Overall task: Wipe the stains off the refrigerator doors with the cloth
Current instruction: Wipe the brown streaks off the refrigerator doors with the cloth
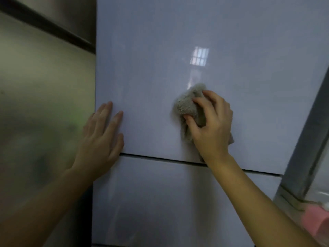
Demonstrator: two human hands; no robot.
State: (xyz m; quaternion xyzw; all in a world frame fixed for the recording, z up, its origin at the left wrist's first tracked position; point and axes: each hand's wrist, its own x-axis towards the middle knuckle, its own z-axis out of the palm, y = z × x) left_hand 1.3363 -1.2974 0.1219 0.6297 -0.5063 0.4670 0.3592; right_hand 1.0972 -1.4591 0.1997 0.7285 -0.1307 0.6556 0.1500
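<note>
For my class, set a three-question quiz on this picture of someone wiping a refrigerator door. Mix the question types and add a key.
1. True or false: the left hand grips the cloth.
2. The cloth is pressed on: A the upper door; B a window pane; C a table top.
3. Fill in: the left hand rests ____ on the door, fingers straight.
Key: 1 false, the right hand grips it. 2 A. 3 flat.
</note>
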